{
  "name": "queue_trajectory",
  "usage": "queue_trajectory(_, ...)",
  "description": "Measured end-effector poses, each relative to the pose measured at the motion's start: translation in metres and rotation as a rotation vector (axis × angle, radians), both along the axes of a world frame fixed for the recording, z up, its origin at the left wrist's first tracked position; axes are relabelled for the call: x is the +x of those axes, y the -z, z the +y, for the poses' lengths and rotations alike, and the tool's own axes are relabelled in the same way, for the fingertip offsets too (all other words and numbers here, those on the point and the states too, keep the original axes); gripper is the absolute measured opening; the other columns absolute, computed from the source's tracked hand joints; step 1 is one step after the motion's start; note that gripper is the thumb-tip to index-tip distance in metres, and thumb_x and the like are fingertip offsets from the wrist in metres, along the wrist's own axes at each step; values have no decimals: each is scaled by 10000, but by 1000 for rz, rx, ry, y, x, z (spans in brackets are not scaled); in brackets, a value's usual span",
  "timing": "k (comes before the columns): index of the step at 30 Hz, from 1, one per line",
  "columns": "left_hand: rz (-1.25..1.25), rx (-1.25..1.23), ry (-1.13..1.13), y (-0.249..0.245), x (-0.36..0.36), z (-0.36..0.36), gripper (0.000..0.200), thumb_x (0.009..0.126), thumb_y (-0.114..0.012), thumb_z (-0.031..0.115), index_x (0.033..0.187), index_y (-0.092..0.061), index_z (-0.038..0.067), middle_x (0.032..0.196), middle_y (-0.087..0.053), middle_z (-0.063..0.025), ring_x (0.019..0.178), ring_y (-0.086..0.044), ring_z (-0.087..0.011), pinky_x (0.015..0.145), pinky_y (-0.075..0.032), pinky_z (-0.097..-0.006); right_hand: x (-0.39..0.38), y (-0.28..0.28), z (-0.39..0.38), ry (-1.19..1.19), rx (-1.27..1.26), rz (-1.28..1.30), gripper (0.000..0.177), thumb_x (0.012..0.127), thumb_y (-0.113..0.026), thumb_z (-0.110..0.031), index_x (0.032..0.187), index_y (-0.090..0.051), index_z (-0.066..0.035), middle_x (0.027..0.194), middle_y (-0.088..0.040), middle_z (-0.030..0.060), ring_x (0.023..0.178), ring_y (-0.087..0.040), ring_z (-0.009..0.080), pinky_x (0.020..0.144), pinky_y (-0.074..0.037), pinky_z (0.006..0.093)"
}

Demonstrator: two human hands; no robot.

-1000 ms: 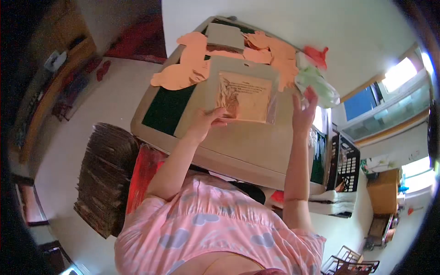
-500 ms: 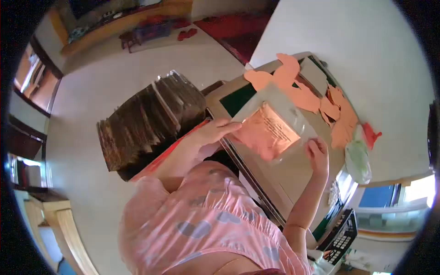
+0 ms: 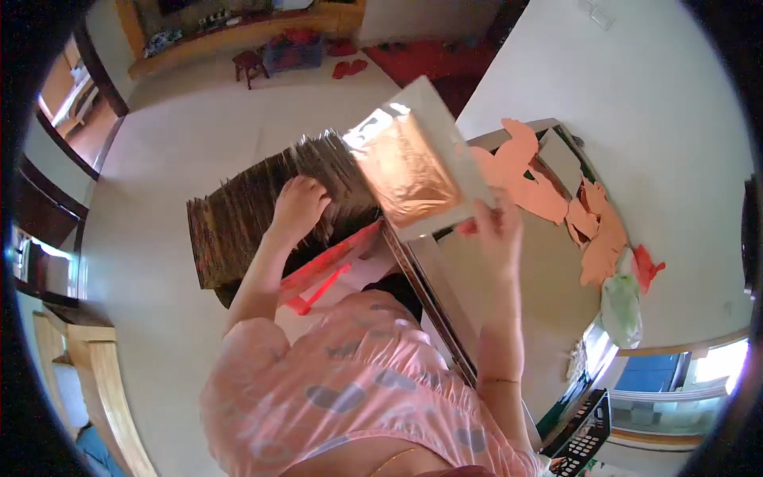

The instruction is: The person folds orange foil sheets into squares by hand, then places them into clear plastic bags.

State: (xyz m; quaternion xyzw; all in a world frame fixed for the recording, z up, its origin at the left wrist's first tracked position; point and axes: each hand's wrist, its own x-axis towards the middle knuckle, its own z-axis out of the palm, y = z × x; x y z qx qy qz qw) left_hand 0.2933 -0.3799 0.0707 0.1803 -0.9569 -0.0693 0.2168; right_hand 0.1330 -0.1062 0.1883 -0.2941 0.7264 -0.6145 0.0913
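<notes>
My right hand (image 3: 497, 226) grips the lower corner of a clear plastic sleeve (image 3: 413, 171) with an orange printed card inside, holding it lifted and tilted above the table's left edge. My left hand (image 3: 298, 205) rests with curled fingers on top of a tall stack of similar sleeved cards (image 3: 254, 211) standing beside the table. The lifted sleeve hangs partly over that stack.
The beige table (image 3: 524, 278) carries orange paper cut-outs (image 3: 556, 195), a red scrap and a green plastic bag (image 3: 620, 306) at its far side. A red item (image 3: 330, 270) lies between stack and table. A black crate (image 3: 584, 437) sits lower right. Shelves and small furniture line the far wall.
My right hand took hold of the sleeved card and lifted it off the table toward the stack. My left hand let go of it and moved onto the stack. The view swung left.
</notes>
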Motion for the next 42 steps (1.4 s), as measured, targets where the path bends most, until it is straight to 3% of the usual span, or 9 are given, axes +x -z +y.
queue_trajectory(5,-320,-116,-119,0,31,-6,128,766,-607,192,849,-667,117,938,-609,-66,986,-547,-273,879,-448,-407,28,50,-61,-93,-123,-38,146,911,-537,-15,1039,-489,34,820,-633,100,637,-666,141,529,-540,271)
queue_trajectory(9,-419,-58,-109,-12,36,-4,111,772,-607,181,815,-672,102,955,-600,-80,1015,-534,-273,876,-451,-412,49,81,-103,-127,-92,141,186,877,-561,-39,1043,-483,-15,714,-611,175,620,-680,282,508,-519,387)
queue_trajectory(12,-190,-33,-111,-5,39,-2,121,779,-625,190,788,-680,83,949,-601,-83,1023,-534,-272,879,-449,-409,62,101,-120,-196,188,495,165,879,-541,-59,1029,-485,-19,745,-618,212,631,-659,346,529,-522,439)
queue_trajectory(21,-189,55,-82,-19,18,2,150,787,-657,200,838,-688,63,972,-601,-89,1021,-540,-283,902,-430,-420,64,186,-179,-287,473,421,221,864,-553,-104,1063,-479,-40,812,-631,221,717,-625,429,619,-500,498)
queue_trajectory(28,247,204,63,-28,-38,48,179,802,-656,149,933,-655,28,1026,-620,-107,1024,-563,-298,899,-453,-412,16,117,-50,-283,123,326,349,877,-541,-118,1223,-533,-70,990,-634,219,862,-639,363,701,-514,456)
queue_trajectory(30,289,253,230,-27,-72,84,178,787,-665,126,938,-660,33,1040,-627,-120,1019,-571,-307,889,-469,-404,-30,163,-1,-81,-258,-621,308,881,-544,-78,1180,-536,-6,1031,-631,164,883,-635,280,750,-509,354)
queue_trajectory(34,286,341,621,2,-154,163,185,815,-627,135,970,-661,40,1081,-630,-103,1060,-567,-274,909,-463,-389,-82,169,142,433,415,381,251,906,-541,-82,1154,-574,-60,962,-584,83,793,-575,177,712,-479,301)
queue_trajectory(38,-97,552,894,5,-241,230,183,847,-577,157,964,-668,50,1095,-629,-113,1060,-563,-291,905,-460,-400,-87,173,239,738,398,216,173,882,-545,-48,1047,-599,-52,926,-582,114,772,-583,253,682,-474,319)
queue_trajectory(42,-253,293,883,16,-335,281,326,908,-520,223,1188,-566,63,1271,-536,-140,1159,-507,-343,938,-443,-409,-81,176,261,713,427,402,159,851,-543,-7,998,-595,-38,931,-583,128,823,-584,276,681,-477,332)
